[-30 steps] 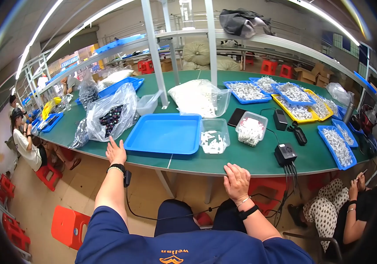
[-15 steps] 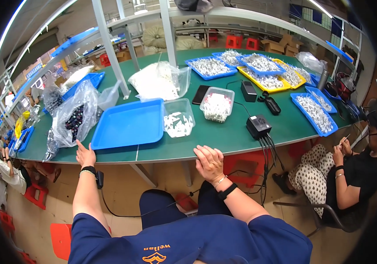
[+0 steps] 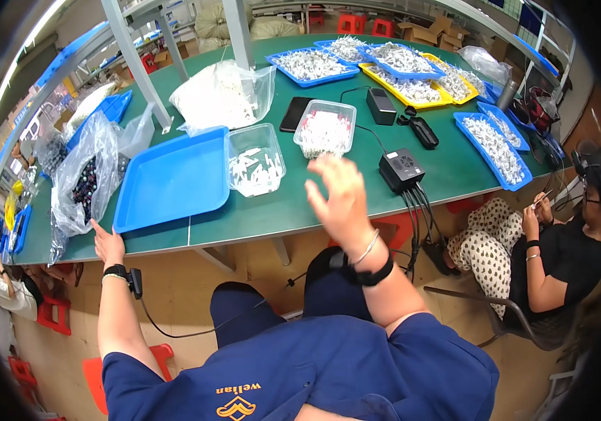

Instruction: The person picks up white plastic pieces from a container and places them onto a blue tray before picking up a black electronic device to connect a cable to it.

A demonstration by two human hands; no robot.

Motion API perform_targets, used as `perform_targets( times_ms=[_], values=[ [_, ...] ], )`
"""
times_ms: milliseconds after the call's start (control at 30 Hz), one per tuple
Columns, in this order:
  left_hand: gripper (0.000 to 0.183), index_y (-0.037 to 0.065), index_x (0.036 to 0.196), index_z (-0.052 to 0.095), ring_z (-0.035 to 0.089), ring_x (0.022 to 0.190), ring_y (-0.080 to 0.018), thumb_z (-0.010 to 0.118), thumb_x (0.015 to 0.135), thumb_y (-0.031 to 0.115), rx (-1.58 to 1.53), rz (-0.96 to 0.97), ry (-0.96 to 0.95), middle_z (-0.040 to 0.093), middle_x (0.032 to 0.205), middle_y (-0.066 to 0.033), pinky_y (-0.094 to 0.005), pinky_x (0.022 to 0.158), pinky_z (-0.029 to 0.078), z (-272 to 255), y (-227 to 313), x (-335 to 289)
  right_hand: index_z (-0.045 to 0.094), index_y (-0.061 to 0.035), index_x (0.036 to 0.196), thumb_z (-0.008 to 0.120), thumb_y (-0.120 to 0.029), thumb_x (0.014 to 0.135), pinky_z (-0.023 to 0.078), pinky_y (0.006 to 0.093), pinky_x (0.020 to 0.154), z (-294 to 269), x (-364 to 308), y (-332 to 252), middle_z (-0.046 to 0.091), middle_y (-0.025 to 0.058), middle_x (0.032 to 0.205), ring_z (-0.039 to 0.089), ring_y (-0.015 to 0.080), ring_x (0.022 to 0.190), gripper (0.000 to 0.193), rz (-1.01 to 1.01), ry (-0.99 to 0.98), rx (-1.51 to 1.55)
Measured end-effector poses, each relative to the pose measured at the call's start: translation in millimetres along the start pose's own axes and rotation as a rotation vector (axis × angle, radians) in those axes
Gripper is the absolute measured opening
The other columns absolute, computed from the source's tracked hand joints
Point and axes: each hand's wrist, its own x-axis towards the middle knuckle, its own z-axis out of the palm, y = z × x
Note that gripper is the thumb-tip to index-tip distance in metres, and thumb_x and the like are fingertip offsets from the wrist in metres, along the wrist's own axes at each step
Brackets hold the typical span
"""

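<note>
My left hand (image 3: 109,244) rests at the table's near edge with its fingers apart and nothing in it. It is beside the near left corner of an empty blue tray (image 3: 174,184). My right hand (image 3: 341,193) is raised over the table edge, thumb apart from the fingers, holding nothing I can see. Its fingertips are just in front of a transparent tub (image 3: 326,126) of small white and some reddish pieces, and overlap its near rim in view. To the left, a second transparent tub (image 3: 255,160) with white plastic pieces stands against the blue tray.
A plastic bag of dark beads (image 3: 86,184) lies left; a bag of white pieces (image 3: 216,95) sits behind. Blue and yellow trays of white parts (image 3: 413,91) stand far right. A black box with cables (image 3: 402,170) is at the right edge. A person (image 3: 560,245) sits right.
My right hand has lifted from the table edge and moved forward toward the tub of white and reddish pieces. My left hand stays near the tray corner. The whole view has shifted slightly.
</note>
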Motion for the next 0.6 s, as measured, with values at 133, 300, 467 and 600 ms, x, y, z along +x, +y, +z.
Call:
perform_targets(
  times_ms=[133,300,467,600],
  values=[
    [0.079,0.017,0.164,0.013,0.049,0.134,-0.0376,0.056,0.102,0.043,-0.022,0.028,0.017,0.056,0.142,-0.0213,-0.0537,0.111,0.036,-3.9,14.9,0.3,0.061,-0.0029,0.128,0.075,-0.021,0.083,0.044,0.0482,0.103,11.1,53.1,57.4,0.063,0.0197,0.127,0.057,0.038,0.121,0.05,-0.03,-0.059,-0.332],
    [0.08,0.018,0.164,0.013,0.048,0.135,-0.0376,0.055,0.102,0.046,-0.052,0.016,0.017,0.055,0.144,-0.0214,-0.0545,0.112,0.035,-1.3,12.3,-3.0,0.07,-0.0069,0.081,0.057,-0.01,0.085,0.057,0.0389,0.068,12.8,70.5,84.9,0.071,0.0129,0.082,0.073,0.0288,0.076,0.014,-0.216,-0.43,-0.57],
    [0.081,0.018,0.164,0.013,0.047,0.137,-0.0365,0.055,0.101,0.047,-0.076,0.024,0.07,0.055,0.145,-0.0204,-0.0541,0.114,0.033,-2.2,5.1,-7.9,0.069,-0.0053,0.087,0.075,-0.014,0.076,0.059,0.0429,0.072,-10.1,71.3,60.7,0.07,0.0157,0.085,0.072,0.0308,0.08,0.015,-0.203,-0.569,-0.535],
    [0.082,0.02,0.164,0.012,0.049,0.135,-0.0354,0.059,0.1,0.041,-0.091,-0.001,0.048,0.057,0.141,-0.0195,-0.0542,0.114,0.033,-9.6,21.1,-12.1,0.07,-0.0048,0.111,0.082,-0.024,0.079,0.056,0.0435,0.086,-16.8,117.3,41.9,0.072,0.0171,0.107,0.069,0.0368,0.099,0.04,-0.132,-0.841,-0.432]
  ],
)
